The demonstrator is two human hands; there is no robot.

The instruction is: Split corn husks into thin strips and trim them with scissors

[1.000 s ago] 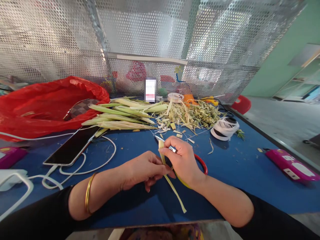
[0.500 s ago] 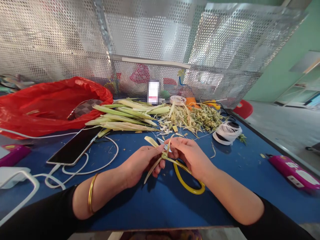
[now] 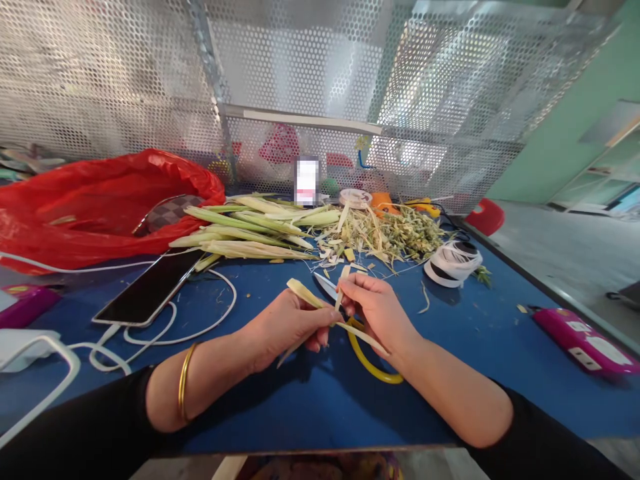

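Two hands meet over the near middle of the blue desk [image 3: 450, 373], and both pinch the same pale leaf strip [image 3: 306, 293]. The left hand [image 3: 287, 327] grips it with its fingers pressed together, and one end pokes up to the far left. The right hand [image 3: 380, 313] pinches another part between thumb and fingers, and a loose end trails down to the right. The scissors [image 3: 367, 357], with yellow handles, lie on the desk just under the hands. A pile of green stalks [image 3: 245, 230] waits on the far side. To fold the strip well, I think both pinches should stay tight and close together, so the bend stays flat and does not spring open.
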